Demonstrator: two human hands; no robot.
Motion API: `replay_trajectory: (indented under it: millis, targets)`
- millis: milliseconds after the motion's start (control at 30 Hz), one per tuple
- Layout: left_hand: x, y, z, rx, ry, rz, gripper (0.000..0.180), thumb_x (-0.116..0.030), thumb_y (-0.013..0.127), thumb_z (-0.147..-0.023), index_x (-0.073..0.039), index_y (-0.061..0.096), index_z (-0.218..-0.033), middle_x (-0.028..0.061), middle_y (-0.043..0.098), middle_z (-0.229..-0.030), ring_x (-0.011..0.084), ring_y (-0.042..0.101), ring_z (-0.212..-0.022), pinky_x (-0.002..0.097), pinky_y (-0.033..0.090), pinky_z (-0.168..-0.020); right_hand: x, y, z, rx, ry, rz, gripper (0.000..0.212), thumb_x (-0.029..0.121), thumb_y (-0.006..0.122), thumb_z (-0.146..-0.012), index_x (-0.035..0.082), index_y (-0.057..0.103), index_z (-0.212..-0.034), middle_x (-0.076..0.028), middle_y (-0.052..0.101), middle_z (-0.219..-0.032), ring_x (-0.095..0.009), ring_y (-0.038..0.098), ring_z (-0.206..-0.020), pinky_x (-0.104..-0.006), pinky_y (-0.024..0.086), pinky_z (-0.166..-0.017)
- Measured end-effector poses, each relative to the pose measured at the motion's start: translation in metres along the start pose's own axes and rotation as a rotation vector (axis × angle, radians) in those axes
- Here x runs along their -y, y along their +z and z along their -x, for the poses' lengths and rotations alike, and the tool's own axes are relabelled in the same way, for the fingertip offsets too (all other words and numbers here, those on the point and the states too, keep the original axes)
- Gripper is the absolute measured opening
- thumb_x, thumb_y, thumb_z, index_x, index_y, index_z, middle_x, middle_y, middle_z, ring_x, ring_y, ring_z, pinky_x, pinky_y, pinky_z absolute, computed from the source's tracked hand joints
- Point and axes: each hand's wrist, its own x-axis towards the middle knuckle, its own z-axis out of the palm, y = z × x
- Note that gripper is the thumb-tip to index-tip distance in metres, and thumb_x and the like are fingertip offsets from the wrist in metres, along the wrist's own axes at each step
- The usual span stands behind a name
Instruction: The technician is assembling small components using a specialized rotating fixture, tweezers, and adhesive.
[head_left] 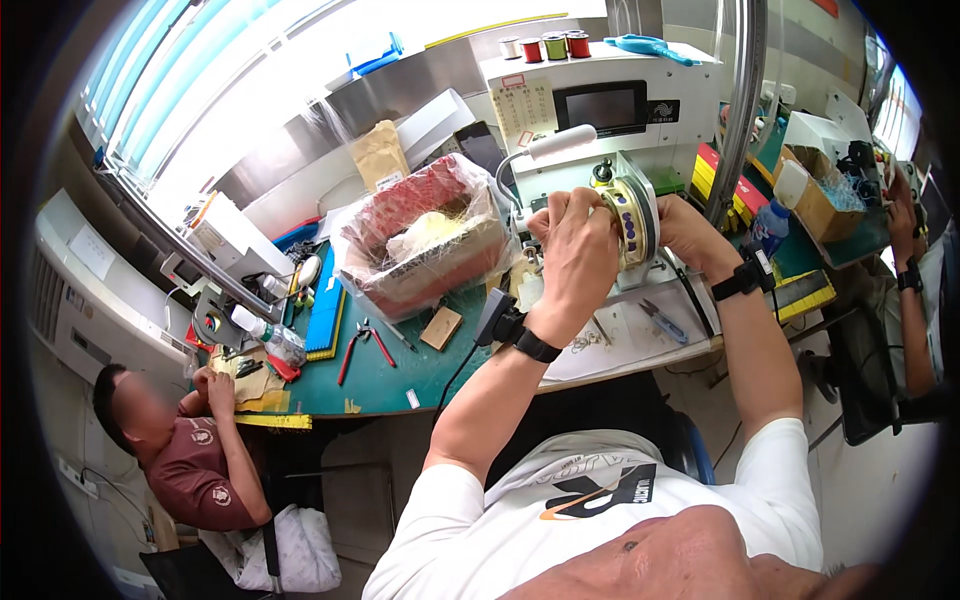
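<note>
In front of me stands a white bench machine (690, 90) with a dark screen and a round wheel (629, 225) whose yellowish rim has dark round marks. My left hand (580, 245) is at the wheel's left side, fingers bent and pressed together in a pinch. What lies between those fingertips is too small to make out. My right hand (692, 236) is at the wheel's right side, close against it. Its fingertips are hidden by the wheel. A white lamp head (562, 141) on a bent metal neck reaches over the left side of the wheel.
Left of the machine stands a red box (400, 290) lined with clear plastic. Red-handled pliers (366, 350), a wooden block (441, 327) and blue-handled snips (664, 321) lie on the green bench (385, 385). Thread spools (554, 47) stand on the machine. A co-worker (205, 450) sits at left.
</note>
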Motion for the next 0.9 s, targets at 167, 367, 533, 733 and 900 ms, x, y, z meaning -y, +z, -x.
replay_trajectory:
  millis: [167,367,533,733,900]
  targets:
    - [0.016,-0.032,0.005,-0.033,-0.131,0.344,0.008,-0.007,0.076,-0.103,-0.004,0.070,-0.108,0.0077,0.075,-0.118,0.0308,0.065,-0.117,0.0457,0.046,-0.105,-0.015,0.008,0.013,-0.258,-0.142,0.188,0.019,0.009,0.079,-0.105,-0.002,0.083,-0.120,-0.004,0.079,-0.111,-0.010,0.071,-0.098,-0.0308,0.057,-0.086]
    - [0.040,-0.080,0.016,0.091,-0.443,1.109,0.012,-0.015,0.061,-0.120,-0.004,0.057,-0.116,0.0054,0.070,-0.099,0.0132,0.066,-0.089,0.0298,0.055,-0.082,0.000,0.042,0.054,-0.738,-0.676,0.848,0.023,-0.002,0.075,-0.097,0.001,0.077,-0.121,-0.013,0.073,-0.114,-0.037,0.071,-0.108,-0.0451,0.055,-0.096]
    - [0.043,-0.088,0.015,0.214,-0.217,0.215,0.017,-0.012,0.074,-0.109,0.001,0.065,-0.115,0.0134,0.069,-0.099,0.0299,0.070,-0.093,0.0425,0.056,-0.084,-0.010,0.080,0.090,-0.824,-0.702,0.758,0.021,0.002,0.075,-0.099,0.003,0.072,-0.120,-0.014,0.072,-0.109,-0.033,0.071,-0.104,-0.0449,0.057,-0.091]
    - [0.070,-0.087,0.021,0.279,-0.167,-0.001,0.010,-0.007,0.074,-0.102,0.002,0.071,-0.107,0.0180,0.070,-0.102,0.0365,0.069,-0.094,0.0444,0.056,-0.086,-0.027,0.122,0.105,-0.464,-0.348,0.687,0.020,0.018,0.077,-0.102,0.002,0.072,-0.113,-0.016,0.072,-0.106,-0.036,0.076,-0.092,-0.0452,0.061,-0.078]
    - [0.090,-0.082,0.040,0.280,-0.588,0.354,0.008,-0.008,0.073,-0.105,0.000,0.074,-0.108,-0.0012,0.069,-0.089,0.0058,0.061,-0.082,0.0273,0.049,-0.073,-0.049,0.132,0.102,-0.377,-0.252,0.801,0.028,0.028,0.078,-0.102,0.002,0.073,-0.108,-0.016,0.072,-0.105,-0.040,0.075,-0.090,-0.0491,0.061,-0.079]
